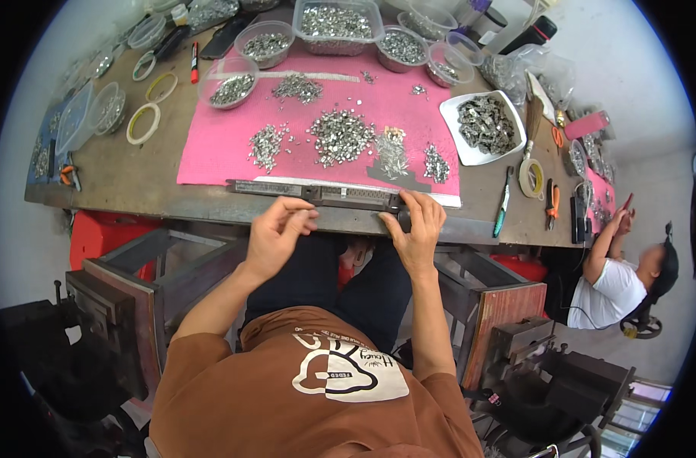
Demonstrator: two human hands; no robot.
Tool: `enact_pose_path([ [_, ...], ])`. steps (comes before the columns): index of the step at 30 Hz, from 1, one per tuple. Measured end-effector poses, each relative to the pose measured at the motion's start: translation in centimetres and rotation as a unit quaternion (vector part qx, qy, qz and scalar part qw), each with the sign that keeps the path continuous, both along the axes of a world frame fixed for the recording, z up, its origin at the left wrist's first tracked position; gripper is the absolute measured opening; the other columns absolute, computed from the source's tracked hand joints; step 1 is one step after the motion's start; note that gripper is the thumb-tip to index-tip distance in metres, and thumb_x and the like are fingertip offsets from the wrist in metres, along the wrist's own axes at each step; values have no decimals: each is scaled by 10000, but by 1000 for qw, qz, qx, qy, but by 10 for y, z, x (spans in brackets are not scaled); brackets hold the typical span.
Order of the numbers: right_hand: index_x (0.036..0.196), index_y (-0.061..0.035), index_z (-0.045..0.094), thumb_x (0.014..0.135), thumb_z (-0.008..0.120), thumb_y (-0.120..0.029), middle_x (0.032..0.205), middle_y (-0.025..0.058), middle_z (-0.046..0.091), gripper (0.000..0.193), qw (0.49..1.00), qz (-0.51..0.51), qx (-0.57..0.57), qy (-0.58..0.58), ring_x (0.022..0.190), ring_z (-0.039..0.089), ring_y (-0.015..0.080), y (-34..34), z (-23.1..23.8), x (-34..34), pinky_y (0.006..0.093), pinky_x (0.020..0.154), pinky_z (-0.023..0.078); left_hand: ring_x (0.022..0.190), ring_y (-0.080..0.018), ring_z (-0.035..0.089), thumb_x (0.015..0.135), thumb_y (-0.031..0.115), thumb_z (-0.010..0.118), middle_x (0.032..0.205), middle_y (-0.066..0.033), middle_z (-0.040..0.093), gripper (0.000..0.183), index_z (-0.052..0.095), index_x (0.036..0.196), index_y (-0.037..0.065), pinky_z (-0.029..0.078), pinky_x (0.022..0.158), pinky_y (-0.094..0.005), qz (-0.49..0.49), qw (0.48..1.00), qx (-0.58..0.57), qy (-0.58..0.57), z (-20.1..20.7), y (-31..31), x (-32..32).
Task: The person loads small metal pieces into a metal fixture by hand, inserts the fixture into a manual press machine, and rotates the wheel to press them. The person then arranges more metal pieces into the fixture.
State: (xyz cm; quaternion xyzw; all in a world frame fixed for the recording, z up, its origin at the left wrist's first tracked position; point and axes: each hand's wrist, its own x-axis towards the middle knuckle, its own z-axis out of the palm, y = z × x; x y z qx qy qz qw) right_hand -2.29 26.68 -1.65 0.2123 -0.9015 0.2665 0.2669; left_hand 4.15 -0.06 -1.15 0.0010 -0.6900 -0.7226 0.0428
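Observation:
A long dark slotted metal bar [352,197] lies along the front edge of the pink mat [218,153]. My left hand [279,235] is just in front of its middle, thumb and fingers pinched together; anything between the fingertips is too small to make out. At the bar's right end, my right hand [418,229] grips it between thumb and forefinger. Behind the bar lie loose heaps of small silvery metal pieces: a large pile [342,139], a smaller pile [266,148] to its left, and pale strip-like pieces [392,156] on a dark plate.
Clear tubs [336,38] of metal parts line the back. A white tray [477,156] of parts sits right, near a toothbrush [503,202], orange-handled pliers [552,204] and tape [529,179]. A red marker [194,65] lies left. Another person [619,286] sits at far right.

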Motion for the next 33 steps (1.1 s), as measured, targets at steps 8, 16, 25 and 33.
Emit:
enact_pose_path([
  [8, 987, -38, 686, 813, 731, -12, 978, 61, 688, 182, 988, 117, 93, 39, 900, 655, 213, -6, 18, -30, 444, 1011, 415, 1085, -298, 585, 847, 136, 762, 1138, -98, 660, 382, 640, 1202, 62, 387, 1006, -468, 65, 879, -388, 270, -4, 35, -47],
  [16, 1002, -2, 639, 804, 719, -25, 942, 105, 610, 215, 968, 187, 117, 118, 852, 607, 266, 3, 48, -53, 440, 947, 465, 1067, -282, 606, 854, 114, 750, 1137, -96, 663, 382, 630, 1211, 54, 383, 1042, -488, 62, 877, -393, 271, -5, 33, -46],
  [25, 1064, -12, 676, 820, 730, -43, 969, 96, 641, 252, 952, 256, 163, -41, 853, 619, 267, 5, 40, -49, 391, 782, 474, 1064, -261, 608, 840, 167, 780, 1121, -89, 660, 450, 612, 1244, 63, 366, 1050, -499, 53, 870, -416, 258, -4, 35, -46],
  [33, 1039, -8, 677, 812, 716, -26, 952, 105, 645, 231, 950, 261, 166, -41, 819, 623, 269, 9, 43, -53, 384, 747, 492, 1060, -261, 611, 834, 160, 785, 1121, -89, 666, 459, 610, 1247, 64, 362, 1047, -502, 55, 869, -417, 259, -2, 35, -48],
])
